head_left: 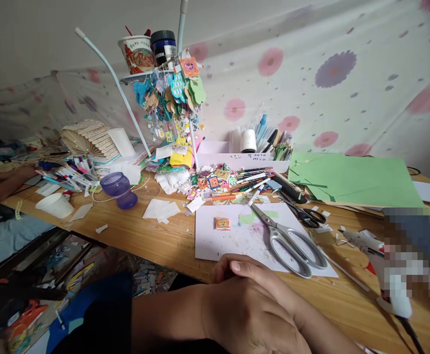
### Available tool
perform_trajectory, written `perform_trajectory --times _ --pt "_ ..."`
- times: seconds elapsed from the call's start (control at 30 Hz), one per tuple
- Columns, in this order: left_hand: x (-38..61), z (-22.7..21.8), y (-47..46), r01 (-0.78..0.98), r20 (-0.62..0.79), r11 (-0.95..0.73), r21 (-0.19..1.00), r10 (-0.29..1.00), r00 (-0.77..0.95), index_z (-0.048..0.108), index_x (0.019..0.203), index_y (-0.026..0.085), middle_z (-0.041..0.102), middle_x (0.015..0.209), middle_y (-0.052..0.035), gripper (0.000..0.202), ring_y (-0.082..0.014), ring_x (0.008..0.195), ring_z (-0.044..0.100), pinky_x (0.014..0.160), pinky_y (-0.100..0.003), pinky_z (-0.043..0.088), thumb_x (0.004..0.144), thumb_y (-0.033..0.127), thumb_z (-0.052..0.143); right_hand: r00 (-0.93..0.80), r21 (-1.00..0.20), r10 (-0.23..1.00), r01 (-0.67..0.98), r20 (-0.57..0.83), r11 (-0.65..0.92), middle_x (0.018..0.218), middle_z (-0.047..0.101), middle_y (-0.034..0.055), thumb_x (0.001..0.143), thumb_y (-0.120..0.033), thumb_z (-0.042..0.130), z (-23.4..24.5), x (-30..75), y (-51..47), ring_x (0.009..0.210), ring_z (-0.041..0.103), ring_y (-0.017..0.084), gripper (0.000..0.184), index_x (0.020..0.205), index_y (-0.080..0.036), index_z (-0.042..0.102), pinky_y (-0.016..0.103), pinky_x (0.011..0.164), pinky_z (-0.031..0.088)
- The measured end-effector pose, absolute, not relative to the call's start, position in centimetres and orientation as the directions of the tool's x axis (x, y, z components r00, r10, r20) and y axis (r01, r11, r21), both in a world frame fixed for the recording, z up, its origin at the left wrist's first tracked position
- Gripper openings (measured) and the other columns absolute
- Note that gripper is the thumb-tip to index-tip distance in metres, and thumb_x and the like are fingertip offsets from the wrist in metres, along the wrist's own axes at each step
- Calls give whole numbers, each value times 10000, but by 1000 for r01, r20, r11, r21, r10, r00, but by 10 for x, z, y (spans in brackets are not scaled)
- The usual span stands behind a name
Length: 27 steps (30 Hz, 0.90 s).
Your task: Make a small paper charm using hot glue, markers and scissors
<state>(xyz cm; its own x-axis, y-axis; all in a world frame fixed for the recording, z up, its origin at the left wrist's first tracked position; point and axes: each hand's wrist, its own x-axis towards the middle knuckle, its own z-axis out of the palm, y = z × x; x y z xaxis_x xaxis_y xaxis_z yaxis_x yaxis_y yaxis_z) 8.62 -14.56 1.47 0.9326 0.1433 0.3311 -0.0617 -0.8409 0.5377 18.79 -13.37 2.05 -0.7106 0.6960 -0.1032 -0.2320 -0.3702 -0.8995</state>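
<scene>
My two hands rest one against the other at the near table edge. My left hand [255, 317] shows its back; its fingers bend down at the bottom of the view, and what lies inside them is hidden. Behind it, my right hand [237, 265] is closed over the left one, thumb on top. Just beyond lies a white board [209, 246] with paint smears. On it are a small orange card with a drawn face [222, 224] and green paper scraps [246, 219]. Large silver scissors [288, 241] lie across its right side.
Black-handled scissors [310, 216], a glue gun [395, 295] and green paper sheets [351, 179] are on the right. Pens [251, 182] and small cards [215, 183] pile up behind. A purple cup [119, 189] and white bowl [54, 205] stand left, near another person's arm [6, 184].
</scene>
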Motion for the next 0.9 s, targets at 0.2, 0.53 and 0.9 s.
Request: perform_trajectory --times 0.2,0.53,0.9 --pt "82 20 -146 -56 273 -828 558 120 955 676 762 191 733 950 -46 96 -141 894 685 843 -146 495 796 242 602 -665 -860 718 -226 -207 -457 514 411 -42 619 -425 669 13 182 -137 500 347 101 311 537 -192 479 258 488 262" --pt "25 31 -129 154 573 -813 561 516 637 572 568 170 638 501 -13 307 -99 466 579 505 -205 445 796 364 642 -373 -992 927 -89 -47 -86 480 413 -80 696 -383 712 45 199 -104 436 343 70 300 621 -187 498 226 449 247" --pt "-110 27 -69 923 248 -78 378 969 -20 640 1010 200 686 1026 -60 274 -209 926 630 810 -311 470 827 233 439 -38 -991 991 35 128 130 491 438 -51 787 -392 579 9 208 -43 460 395 113 238 667 -217 471 261 472 336"
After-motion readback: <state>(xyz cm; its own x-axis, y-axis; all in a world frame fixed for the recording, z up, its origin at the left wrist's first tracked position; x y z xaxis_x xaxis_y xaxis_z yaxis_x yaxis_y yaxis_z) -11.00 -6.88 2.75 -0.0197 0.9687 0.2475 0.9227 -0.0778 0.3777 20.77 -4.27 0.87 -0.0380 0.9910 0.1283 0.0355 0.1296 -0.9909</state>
